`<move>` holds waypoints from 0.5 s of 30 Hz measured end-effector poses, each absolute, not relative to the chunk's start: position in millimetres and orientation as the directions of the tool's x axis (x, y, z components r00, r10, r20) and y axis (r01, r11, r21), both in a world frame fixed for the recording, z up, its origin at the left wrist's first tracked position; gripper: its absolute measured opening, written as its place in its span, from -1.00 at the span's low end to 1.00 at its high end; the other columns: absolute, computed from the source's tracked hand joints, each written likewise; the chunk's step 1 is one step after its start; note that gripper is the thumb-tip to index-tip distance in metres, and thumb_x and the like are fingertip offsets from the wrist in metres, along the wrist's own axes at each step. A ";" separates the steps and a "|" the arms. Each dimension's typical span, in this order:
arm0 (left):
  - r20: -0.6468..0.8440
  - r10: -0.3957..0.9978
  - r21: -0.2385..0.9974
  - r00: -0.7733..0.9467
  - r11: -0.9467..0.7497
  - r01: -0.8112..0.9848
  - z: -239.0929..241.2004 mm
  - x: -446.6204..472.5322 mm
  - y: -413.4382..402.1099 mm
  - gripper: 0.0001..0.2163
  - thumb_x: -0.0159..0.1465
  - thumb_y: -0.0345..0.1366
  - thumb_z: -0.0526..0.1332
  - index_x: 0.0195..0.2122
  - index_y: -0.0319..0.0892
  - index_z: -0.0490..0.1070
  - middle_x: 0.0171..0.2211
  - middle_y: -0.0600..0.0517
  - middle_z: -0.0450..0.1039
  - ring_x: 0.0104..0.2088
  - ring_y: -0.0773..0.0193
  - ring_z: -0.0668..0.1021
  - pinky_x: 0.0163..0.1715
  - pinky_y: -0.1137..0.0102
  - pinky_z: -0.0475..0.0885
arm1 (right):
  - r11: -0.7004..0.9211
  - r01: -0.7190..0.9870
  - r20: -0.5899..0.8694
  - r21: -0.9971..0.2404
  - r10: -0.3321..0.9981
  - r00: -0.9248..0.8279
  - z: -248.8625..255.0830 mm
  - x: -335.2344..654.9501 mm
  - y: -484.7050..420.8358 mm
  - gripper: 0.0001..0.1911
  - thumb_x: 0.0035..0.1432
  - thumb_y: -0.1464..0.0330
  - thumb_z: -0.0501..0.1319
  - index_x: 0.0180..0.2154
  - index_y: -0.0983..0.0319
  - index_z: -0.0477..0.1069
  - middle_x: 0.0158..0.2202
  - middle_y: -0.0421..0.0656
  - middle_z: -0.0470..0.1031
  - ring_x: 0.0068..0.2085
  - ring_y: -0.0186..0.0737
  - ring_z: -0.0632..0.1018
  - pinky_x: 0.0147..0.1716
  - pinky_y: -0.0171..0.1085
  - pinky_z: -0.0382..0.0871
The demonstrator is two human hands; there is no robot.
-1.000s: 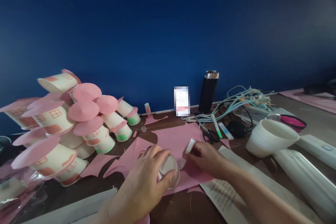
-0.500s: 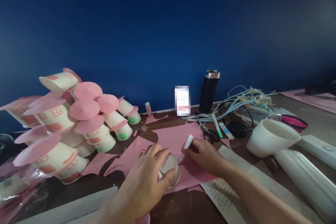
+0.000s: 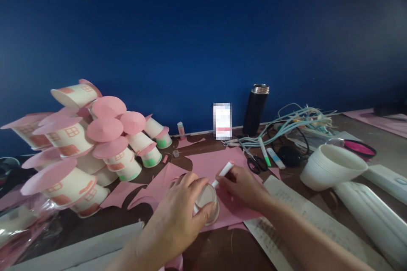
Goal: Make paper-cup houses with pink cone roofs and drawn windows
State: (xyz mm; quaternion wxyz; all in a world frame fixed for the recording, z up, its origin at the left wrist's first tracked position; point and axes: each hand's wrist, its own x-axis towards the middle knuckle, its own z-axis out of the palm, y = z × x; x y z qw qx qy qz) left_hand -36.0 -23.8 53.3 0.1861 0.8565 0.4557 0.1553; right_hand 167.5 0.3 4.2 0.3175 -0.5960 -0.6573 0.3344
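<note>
My left hand (image 3: 178,209) curves over a round white paper cup (image 3: 206,198), thumb and fingers closed around its sides. A small white bit shows between the thumb and fingers; I cannot make out what it is. In my right hand (image 3: 243,186) is a white marker (image 3: 226,170) with a reddish upper end, pinched by the fingertips and slanted toward the cup. Its lower tip is near the cup's far right edge, but contact is not clear. Under both hands lies a sheet of pink paper (image 3: 219,159).
Decorated cups with pink roofs (image 3: 108,156) are piled at left. Cut pink scraps (image 3: 121,194) lie beside them. Scissors (image 3: 257,163), a green-tipped marker (image 3: 264,152), cables (image 3: 273,129), a black bottle (image 3: 256,110), stacked white cups (image 3: 330,167) and a printed sheet (image 3: 286,197) are at right.
The marker in my right hand has moved left and leaned over, its lower end now closer to the cup. My left hand keeps its grip on the cup. The view has shifted slightly.
</note>
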 end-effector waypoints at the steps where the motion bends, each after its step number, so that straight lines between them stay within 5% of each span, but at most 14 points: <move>1: 0.106 0.838 0.456 0.535 -0.519 0.722 50.8 -36.5 -23.4 -0.71 0.32 -0.15 0.12 0.03 -0.04 0.37 -0.05 -0.04 0.40 -0.09 0.07 0.48 -0.06 0.11 0.39 | 0.068 0.567 0.020 -0.821 0.996 -0.092 3.3 166.7 0.7 -0.71 0.23 0.24 0.13 -0.51 0.22 0.33 -0.62 -0.22 0.47 -0.56 -0.30 0.50 -0.55 -0.37 0.23; 15: 0.094 0.847 0.470 0.524 -0.502 0.726 49.0 -37.1 -23.0 -0.69 0.29 -0.14 0.16 0.05 -0.02 0.37 -0.10 0.00 0.40 -0.14 0.09 0.47 -0.09 0.13 0.38 | 0.070 0.518 0.010 -0.852 0.993 -0.117 -15.1 165.0 11.4 -0.67 0.22 0.19 0.14 -0.51 0.24 0.41 -0.61 -0.20 0.49 -0.56 -0.29 0.49 -0.56 -0.36 0.25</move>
